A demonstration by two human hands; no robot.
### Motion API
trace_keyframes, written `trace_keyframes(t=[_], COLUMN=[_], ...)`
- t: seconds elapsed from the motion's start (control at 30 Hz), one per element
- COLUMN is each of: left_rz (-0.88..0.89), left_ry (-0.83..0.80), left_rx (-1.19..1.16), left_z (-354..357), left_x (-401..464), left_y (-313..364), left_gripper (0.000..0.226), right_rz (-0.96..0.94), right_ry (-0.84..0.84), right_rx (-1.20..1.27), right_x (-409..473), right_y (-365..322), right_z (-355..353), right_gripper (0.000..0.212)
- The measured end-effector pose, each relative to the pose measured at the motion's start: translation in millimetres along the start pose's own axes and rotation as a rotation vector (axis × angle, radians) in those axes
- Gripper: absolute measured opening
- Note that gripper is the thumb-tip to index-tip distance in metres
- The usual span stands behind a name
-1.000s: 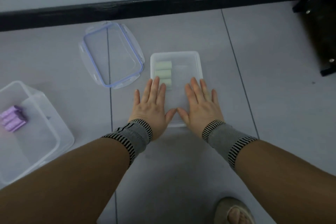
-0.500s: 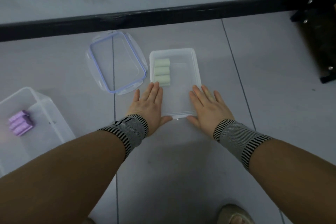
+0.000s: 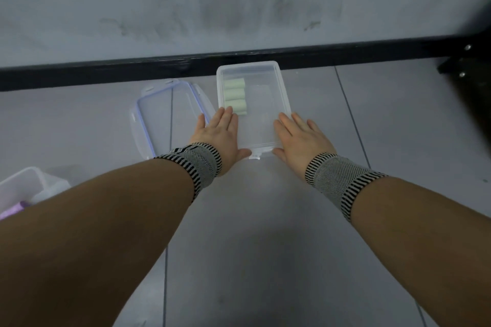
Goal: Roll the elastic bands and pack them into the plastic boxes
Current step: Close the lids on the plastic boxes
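Box (image 3: 281, 103) on floor, far centre, flanked at near end by left hand (image 3: 220, 135) and right hand (image 3: 300, 138), fingers flat, nothing clamped. Green rolls (image 3: 234, 95) inside, far left. Judged light, slippery, rigid; best held by side walls.

Three rolled bands (image 3: 234, 95) lie stacked along the left wall inside a box (image 3: 283, 93) on the floor (image 3: 265, 220), the baseboard (image 3: 106, 71) at its 12 o'clock, a lid (image 3: 162, 119) at 9 o'clock, and a second box (image 3: 18, 186) at 8 o'clock.
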State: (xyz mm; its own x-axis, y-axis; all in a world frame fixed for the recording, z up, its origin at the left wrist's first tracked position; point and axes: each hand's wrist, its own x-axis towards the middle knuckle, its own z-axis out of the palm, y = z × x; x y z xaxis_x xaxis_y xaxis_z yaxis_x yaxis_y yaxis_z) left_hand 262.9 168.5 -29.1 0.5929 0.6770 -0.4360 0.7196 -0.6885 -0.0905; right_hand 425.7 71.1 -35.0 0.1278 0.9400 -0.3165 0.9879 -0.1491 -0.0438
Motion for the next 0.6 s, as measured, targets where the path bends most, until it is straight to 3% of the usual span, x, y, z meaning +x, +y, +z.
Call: trace_keyframes(t=[0.6], left_rz=[0.0], left_ry=[0.007], left_rx=[-0.038], left_z=[-9], left_x=[34], left_y=[-23], left_gripper=[0.085], right_rz=[-0.017], right_ry=[0.039], right_rx=[0.035], right_x=[38], right_y=[4], right_z=[-7], right_gripper=[0.063])
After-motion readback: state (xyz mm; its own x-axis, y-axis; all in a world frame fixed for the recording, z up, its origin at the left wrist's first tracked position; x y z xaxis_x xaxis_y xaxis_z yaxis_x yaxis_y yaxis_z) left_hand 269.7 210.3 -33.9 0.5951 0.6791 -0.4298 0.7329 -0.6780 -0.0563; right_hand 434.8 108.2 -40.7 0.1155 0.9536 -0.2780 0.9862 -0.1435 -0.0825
